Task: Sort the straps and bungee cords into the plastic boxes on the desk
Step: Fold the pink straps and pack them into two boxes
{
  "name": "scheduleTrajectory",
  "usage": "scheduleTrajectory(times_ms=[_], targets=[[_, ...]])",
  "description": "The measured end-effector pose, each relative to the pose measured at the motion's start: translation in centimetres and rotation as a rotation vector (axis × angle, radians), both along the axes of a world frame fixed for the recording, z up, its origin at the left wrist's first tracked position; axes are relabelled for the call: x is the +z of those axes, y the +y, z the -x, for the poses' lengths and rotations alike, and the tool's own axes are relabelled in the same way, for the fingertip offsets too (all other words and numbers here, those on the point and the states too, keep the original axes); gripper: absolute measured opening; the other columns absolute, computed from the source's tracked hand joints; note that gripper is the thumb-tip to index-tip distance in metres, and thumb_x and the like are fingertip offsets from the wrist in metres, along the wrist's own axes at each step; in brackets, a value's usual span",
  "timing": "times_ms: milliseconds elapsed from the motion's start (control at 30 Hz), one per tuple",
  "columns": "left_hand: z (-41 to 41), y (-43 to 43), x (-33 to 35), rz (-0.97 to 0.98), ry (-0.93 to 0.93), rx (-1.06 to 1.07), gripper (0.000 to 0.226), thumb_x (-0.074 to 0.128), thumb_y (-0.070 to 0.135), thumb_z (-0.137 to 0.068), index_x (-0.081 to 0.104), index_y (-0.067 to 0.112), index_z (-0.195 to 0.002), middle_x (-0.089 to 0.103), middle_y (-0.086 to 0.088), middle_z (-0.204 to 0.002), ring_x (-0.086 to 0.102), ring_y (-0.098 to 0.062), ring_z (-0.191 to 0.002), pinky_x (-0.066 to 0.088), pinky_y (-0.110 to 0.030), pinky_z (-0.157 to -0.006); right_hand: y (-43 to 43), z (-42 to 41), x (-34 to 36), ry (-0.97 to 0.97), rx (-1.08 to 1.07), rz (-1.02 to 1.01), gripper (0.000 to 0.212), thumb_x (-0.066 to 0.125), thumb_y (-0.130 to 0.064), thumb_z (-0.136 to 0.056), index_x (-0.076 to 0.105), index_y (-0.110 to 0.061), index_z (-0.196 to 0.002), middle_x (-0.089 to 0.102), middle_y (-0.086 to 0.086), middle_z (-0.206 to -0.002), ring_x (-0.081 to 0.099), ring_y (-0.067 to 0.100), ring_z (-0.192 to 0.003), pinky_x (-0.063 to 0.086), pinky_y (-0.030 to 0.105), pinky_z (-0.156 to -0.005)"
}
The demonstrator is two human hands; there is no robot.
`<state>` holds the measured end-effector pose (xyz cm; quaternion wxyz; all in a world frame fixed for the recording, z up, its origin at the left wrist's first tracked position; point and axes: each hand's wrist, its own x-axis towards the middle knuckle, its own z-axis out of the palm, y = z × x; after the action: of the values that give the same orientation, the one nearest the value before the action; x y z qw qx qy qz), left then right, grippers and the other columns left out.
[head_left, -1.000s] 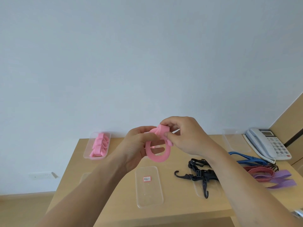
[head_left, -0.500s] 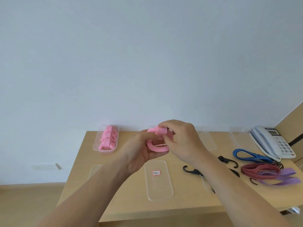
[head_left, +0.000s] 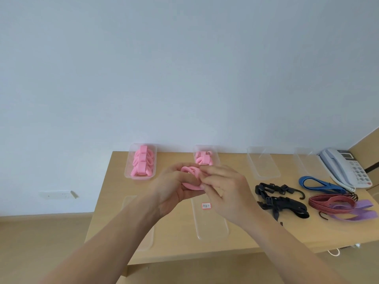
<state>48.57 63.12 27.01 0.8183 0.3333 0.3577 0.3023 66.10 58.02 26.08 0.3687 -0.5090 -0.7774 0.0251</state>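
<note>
Head view: both hands grip pink strap — mostly hidden.

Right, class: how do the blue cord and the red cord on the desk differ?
The blue cord lies as one long, narrow loop; the red cord is coiled in several rounds. The blue cord lies nearer the phone; the red cord rests partly on a purple strap. Both lie loose on the desk, in no box.

Most of the pink strap is hidden between the left hand and right hand, the label on the clear lid is too small to read, and the tabletop runs off the right edge.
</note>
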Motion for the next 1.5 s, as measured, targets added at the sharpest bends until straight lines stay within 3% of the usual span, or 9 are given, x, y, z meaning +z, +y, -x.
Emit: scheduleTrajectory(times_ms=[133,300,533,633,767,933,1133,1267,1500], targets=[[-0.3,1.2,-1.4,0.001,0.02,-0.028,0.045,0.049,-0.023,-0.084,0.063,-0.01,-0.124,0.069,-0.032,-0.117,0.072,-0.047,-0.107,0.061,-0.046,-0.091,0.6,-0.5,-1.7,-0.03,-0.01,0.16,0.04,0.09,-0.018,-0.065,0.069,-0.015,-0.099,0.066,0.001,-0.128,0.06,0.02,-0.118,0.049,0.03,-0.096],[-1.6,2.8,-3.4,0.0,0.094,-0.038,0.038,0.057,-0.021,-0.083,0.067,-0.009,-0.117,0.071,-0.03,-0.116,0.072,-0.042,-0.11,0.06,-0.045,-0.095,2.7,-2.0,-3.7,0.002,-0.013,0.216,0.026,0.085,-0.009,-0.071,0.068,-0.013,-0.09,0.072,-0.008,-0.109,0.064,0.013,-0.092,0.051,0.028,-0.077],[-4.3,6.4,-7.3,0.105,0.244,0.008,0.039,0.076,-0.006,-0.084,0.068,0.004,-0.122,0.071,-0.023,-0.123,0.072,-0.04,-0.111,0.06,-0.045,-0.096,7.4,-5.6,-7.6,0.159,-0.021,0.445,0.027,0.083,-0.01,-0.075,0.07,-0.025,-0.093,0.06,-0.034,-0.093,0.058,-0.009,-0.09,0.041,0.005,-0.078],[-5.6,8.8,-8.9,0.124,0.324,0.036,0.05,0.084,0.005,-0.076,0.068,0.011,-0.123,0.073,-0.018,-0.121,0.072,-0.038,-0.11,0.061,-0.042,-0.094,10.2,-8.0,-9.2,0.128,-0.069,0.471,0.025,0.08,-0.017,-0.079,0.068,-0.025,-0.099,0.066,-0.013,-0.089,0.057,0.007,-0.08,0.043,0.014,-0.071],[-8.0,11.3,-12.0,0.071,0.603,0.146,0.031,0.075,0.013,-0.093,0.066,0.014,-0.122,0.069,-0.008,-0.116,0.072,-0.023,-0.098,0.062,-0.04,-0.09,13.9,-10.6,-11.2,-0.01,-0.057,0.548,0.016,0.076,-0.012,-0.082,0.067,-0.011,-0.096,0.057,-0.003,-0.081,0.051,0.021,-0.071,0.044,0.035,-0.063],[-10.7,12.7,-15.4,0.032,0.801,0.25,0.023,0.07,0.016,-0.095,0.067,0.015,-0.118,0.071,-0.002,-0.104,0.068,-0.019,-0.088,0.061,-0.04,-0.083,16.6,-11.5,-13.8,-0.103,0.046,0.571,0.026,0.071,-0.002,-0.08,0.065,-0.012,-0.104,0.049,-0.01,-0.089,0.044,0.017,-0.072,0.029,0.023,-0.058],[-11.6,13.3,-16.6,0.03,0.844,0.303,0.017,0.067,0.003,-0.091,0.072,0.009,-0.106,0.07,-0.003,-0.079,0.065,-0.014,-0.064,0.064,-0.039,-0.071,17.4,-12.0,-16.6,-0.207,0.078,0.551,0.033,0.08,0.0,-0.07,0.067,-0.008,-0.099,0.069,0.007,-0.093,0.063,0.031,-0.077,0.041,0.028,-0.055],[-11.5,13.3,-16.8,0.019,0.841,0.321,0.015,0.069,0.001,-0.091,0.073,0.009,-0.103,0.068,-0.003,-0.075,0.063,-0.01,-0.058,0.057,-0.029,-0.059,17.3,-12.0,-17.3,-0.26,0.052,0.494,0.031,0.082,-0.005,-0.068,0.071,-0.01,-0.097,0.064,0.006,-0.101,0.052,0.025,-0.093,0.051,0.035,-0.067],[-11.6,12.9,-16.7,-0.01,0.857,0.342,0.014,0.072,0.007,-0.092,0.074,0.016,-0.102,0.067,0.006,-0.071,0.063,-0.01,-0.064,0.053,-0.024,-0.057,18.4,-11.7,-17.7,-0.247,0.056,0.604,0.006,0.072,-0.008,-0.081,0.067,-0.009,-0.084,0.054,0.008,-0.102,0.054,0.029,-0.084,0.051,0.042,-0.062]])
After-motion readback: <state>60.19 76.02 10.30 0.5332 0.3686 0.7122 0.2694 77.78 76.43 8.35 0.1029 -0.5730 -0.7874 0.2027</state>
